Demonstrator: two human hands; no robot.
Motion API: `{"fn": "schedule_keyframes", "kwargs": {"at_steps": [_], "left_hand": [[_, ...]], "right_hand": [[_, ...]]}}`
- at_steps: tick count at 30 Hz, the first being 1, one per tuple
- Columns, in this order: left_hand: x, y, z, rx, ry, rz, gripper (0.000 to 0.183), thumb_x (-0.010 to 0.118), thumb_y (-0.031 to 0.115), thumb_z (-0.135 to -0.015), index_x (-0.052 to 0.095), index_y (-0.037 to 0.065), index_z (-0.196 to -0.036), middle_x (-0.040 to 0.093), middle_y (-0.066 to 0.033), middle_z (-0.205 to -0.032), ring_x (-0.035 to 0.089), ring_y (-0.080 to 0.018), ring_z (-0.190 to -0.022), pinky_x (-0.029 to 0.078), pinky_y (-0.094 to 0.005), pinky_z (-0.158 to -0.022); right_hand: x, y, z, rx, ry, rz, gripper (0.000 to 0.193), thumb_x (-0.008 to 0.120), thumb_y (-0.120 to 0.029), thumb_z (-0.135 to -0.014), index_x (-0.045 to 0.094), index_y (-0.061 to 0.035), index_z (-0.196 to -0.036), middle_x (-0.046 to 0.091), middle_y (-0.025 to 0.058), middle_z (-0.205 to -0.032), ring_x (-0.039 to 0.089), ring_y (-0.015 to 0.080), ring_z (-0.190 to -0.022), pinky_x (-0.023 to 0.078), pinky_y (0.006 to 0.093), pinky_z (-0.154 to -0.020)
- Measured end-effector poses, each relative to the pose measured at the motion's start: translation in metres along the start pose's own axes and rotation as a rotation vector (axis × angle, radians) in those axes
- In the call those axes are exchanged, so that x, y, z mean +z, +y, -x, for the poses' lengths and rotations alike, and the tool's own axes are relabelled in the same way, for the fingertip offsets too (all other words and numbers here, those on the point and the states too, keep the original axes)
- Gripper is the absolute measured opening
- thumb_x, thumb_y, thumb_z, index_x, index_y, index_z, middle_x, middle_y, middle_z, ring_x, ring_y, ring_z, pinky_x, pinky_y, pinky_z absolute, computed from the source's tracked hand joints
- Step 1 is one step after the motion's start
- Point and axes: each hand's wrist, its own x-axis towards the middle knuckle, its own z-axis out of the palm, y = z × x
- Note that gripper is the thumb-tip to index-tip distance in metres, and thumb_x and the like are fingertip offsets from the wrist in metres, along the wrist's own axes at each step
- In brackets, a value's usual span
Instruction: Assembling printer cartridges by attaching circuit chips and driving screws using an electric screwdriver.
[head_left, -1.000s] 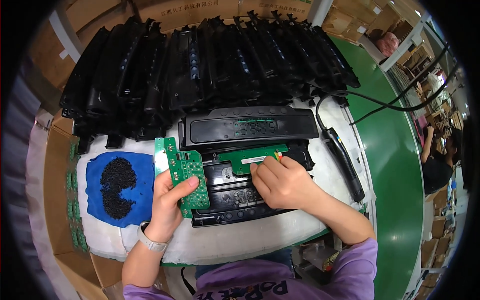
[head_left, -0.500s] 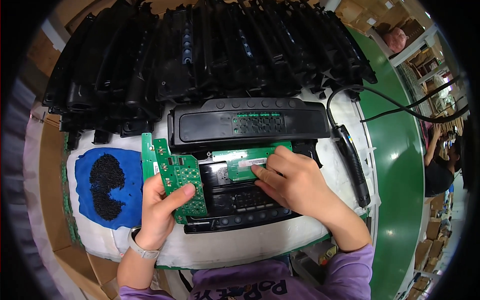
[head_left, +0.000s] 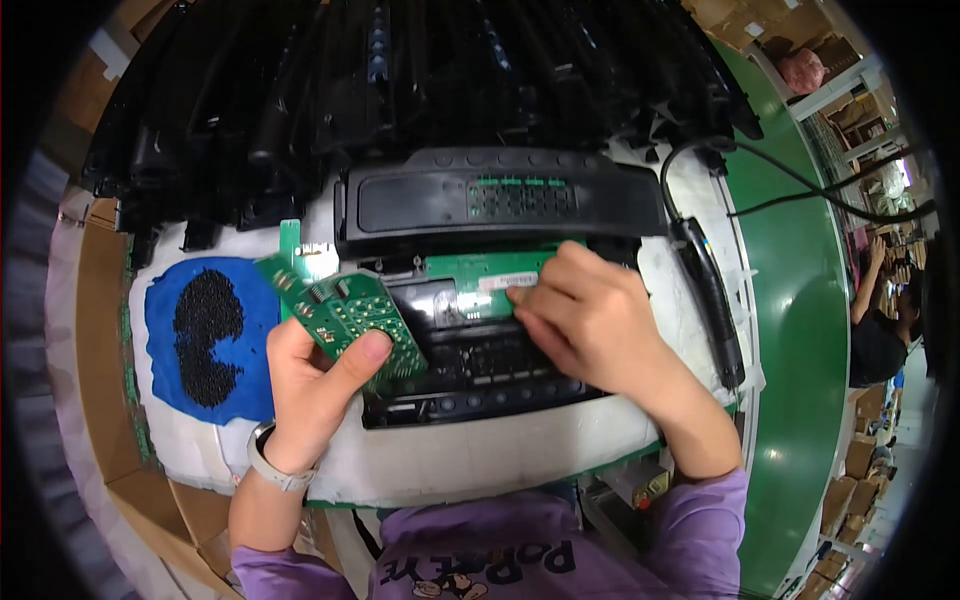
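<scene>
The housing lies on the worktop with a green board inside, long axis left to right. The right hand has bent fingers touching that board and hides its right end; whether it grips is unclear. The left hand pinches a loose board left of the housing, tilted, long axis running upper left to lower right; its lower left is covered. A blue sheet holds small black bits, too fine to identify.
</scene>
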Motion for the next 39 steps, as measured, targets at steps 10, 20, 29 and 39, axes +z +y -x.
{"fn": "schedule_keyframes", "kwargs": {"at_steps": [10,20,29,39], "left_hand": [[0.008,0.028,0.012,1.199,-0.086,-1.247,0.035,0.058,0.012,-0.056,0.067,0.001,-0.088,0.055,-0.0054,-0.077,0.056,-0.0187,-0.066,0.045,-0.0314,-0.064],[0.015,0.018,0.020,0.886,-0.264,-0.989,0.060,0.075,0.036,-0.064,0.058,0.009,-0.114,0.057,-0.0051,-0.111,0.055,-0.0231,-0.104,0.027,-0.0505,-0.103],[0.017,0.006,0.010,0.651,-0.579,-0.939,0.077,0.082,0.026,-0.059,0.047,0.007,-0.124,0.051,-0.0113,-0.126,0.048,-0.0334,-0.118,0.032,-0.0526,-0.102],[0.021,-0.008,0.008,0.582,-0.577,-0.788,0.068,0.080,0.019,-0.061,0.048,0.003,-0.119,0.049,-0.0168,-0.124,0.048,-0.0374,-0.115,0.043,-0.0432,-0.093]], "right_hand": [[-0.034,-0.050,-0.024,0.669,-0.315,-1.094,0.021,0.067,-0.012,-0.082,0.064,0.0023,-0.097,0.062,0.0022,-0.072,0.055,0.0052,-0.063,0.045,0.0208,-0.056],[-0.021,-0.028,0.001,0.237,-0.007,-0.492,0.025,0.060,0.001,-0.076,0.065,0.0019,-0.100,0.065,0.0151,-0.081,0.064,0.0242,-0.069,0.049,0.0304,-0.061],[-0.013,-0.016,0.013,0.164,-0.291,-0.457,0.020,0.061,-0.004,-0.078,0.066,0.0024,-0.096,0.061,0.0148,-0.076,0.059,0.0298,-0.069,0.046,0.0361,-0.065],[-0.017,-0.010,0.014,0.186,-0.311,-0.393,0.022,0.059,-0.003,-0.078,0.065,0.0018,-0.099,0.063,0.0150,-0.082,0.060,0.0316,-0.077,0.047,0.0379,-0.070]]}}
